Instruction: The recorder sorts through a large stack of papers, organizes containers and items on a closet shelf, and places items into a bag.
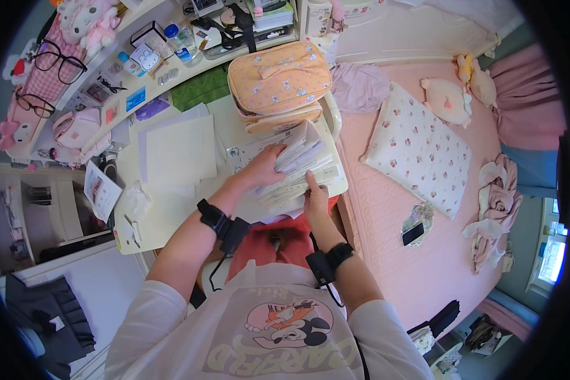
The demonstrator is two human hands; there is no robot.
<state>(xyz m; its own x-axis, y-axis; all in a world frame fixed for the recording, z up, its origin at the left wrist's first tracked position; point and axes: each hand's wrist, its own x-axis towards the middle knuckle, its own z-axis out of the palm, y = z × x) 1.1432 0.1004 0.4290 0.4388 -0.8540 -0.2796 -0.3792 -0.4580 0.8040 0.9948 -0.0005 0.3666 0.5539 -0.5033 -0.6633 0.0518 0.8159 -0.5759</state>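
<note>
A thick bundle of papers [304, 151] lies tilted over the right end of the desk, its sheets partly fanned. My left hand [267, 167] grips its left side, fingers pressed into the sheets. At the near right edge, my right hand [315, 195] holds the bundle with the thumb on top; its other fingers are mostly hidden beneath. Just beyond the bundle stands an orange patterned zip bag [278, 79]. White blank sheets [177, 150] lie to the left of my left hand.
The cream desk [164, 218] has a crowded shelf along its back, with a water bottle [182, 45] and eyeglasses [60, 61]. A pink bed [386, 202] adjoins on the right, bearing a patterned pillow [421, 149] and a phone [413, 234]. A propped card [101, 190] stands at left.
</note>
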